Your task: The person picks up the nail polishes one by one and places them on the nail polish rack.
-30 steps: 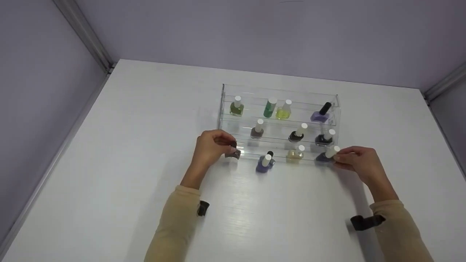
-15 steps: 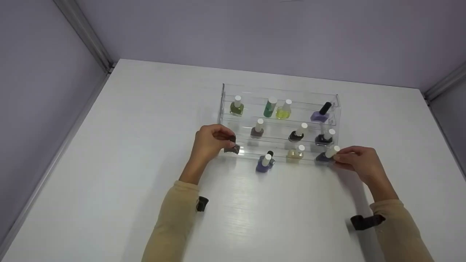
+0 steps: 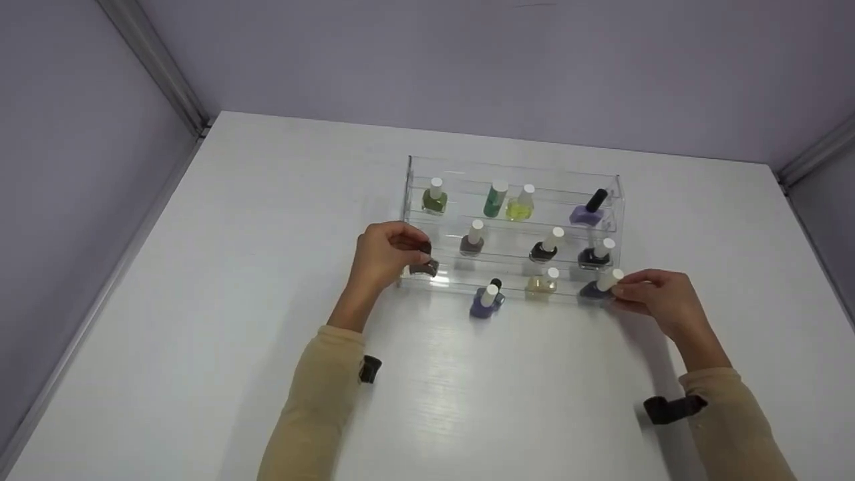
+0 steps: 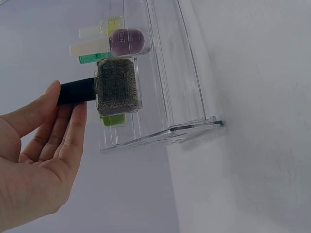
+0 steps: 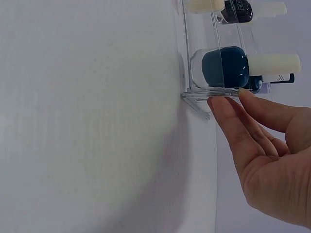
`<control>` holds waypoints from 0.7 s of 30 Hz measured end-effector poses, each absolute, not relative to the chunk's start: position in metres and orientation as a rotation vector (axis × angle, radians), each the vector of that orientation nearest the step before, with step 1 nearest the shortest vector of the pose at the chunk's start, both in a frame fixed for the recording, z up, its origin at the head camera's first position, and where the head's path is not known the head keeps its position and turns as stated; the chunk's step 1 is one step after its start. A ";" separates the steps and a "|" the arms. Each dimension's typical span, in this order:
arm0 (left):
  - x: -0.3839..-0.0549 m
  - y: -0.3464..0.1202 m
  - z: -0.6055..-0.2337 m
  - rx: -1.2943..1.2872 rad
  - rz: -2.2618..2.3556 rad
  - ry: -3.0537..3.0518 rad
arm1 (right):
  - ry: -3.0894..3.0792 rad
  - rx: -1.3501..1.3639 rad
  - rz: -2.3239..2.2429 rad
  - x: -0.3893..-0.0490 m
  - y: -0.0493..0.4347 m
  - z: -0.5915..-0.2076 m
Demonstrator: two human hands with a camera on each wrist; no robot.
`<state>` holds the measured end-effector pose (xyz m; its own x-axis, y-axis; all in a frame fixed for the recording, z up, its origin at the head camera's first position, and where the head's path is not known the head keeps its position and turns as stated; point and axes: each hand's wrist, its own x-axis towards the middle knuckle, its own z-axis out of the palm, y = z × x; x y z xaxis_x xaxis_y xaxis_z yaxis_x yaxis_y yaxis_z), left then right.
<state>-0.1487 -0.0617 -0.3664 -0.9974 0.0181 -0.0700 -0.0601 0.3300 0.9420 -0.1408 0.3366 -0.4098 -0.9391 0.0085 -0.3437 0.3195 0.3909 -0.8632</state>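
My left hand (image 3: 382, 257) holds a dark glittery nail polish bottle (image 4: 118, 86) by its black cap (image 4: 77, 91), thumb and fingertips pinching it. In the left wrist view the bottle hangs close over the clear tiered display rack (image 4: 163, 136), near its left end. At the other end, my right hand (image 3: 661, 297) pinches the edge of the rack's side panel (image 5: 209, 92) between thumb and fingers. Right beside those fingertips, a dark teal nail polish bottle (image 5: 226, 68) with a white cap stands on the lowest tier. Its cap is not in my grip.
Several polish bottles stand on the tiers, among them green (image 3: 434, 199), yellow (image 3: 520, 208), lilac (image 3: 587, 214) and cream (image 3: 542, 283). A purple bottle (image 3: 482, 307) stands at the rack's front with a black cap (image 3: 495, 283) showing behind it. Walls border the white table (image 3: 441, 401).
My left hand has moved slightly away from me with the glittery nail polish bottle, over the rack's left end. My right hand has stayed at the rack's side.
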 end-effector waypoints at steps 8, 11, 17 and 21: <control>-0.154 -0.061 -0.364 -0.058 1.776 2.510 | 2.367 0.280 -1.566 -0.140 0.337 -0.410; -0.155 -0.061 -0.363 -0.057 1.793 2.508 | 2.362 0.275 -1.583 -0.140 0.337 -0.410; -0.159 -0.062 -0.361 -0.035 1.838 2.500 | 2.361 0.263 -1.599 -0.141 0.337 -0.411; -0.160 -0.062 -0.359 -0.037 1.839 2.500 | 2.366 0.264 -1.595 -0.141 0.337 -0.412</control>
<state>-0.1605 -0.0620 -0.3593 -0.9990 0.0035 -0.0446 -0.0415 0.2981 0.9536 -0.1412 0.3374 -0.4116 -0.9454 -0.0025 -0.3259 0.3012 0.3753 -0.8766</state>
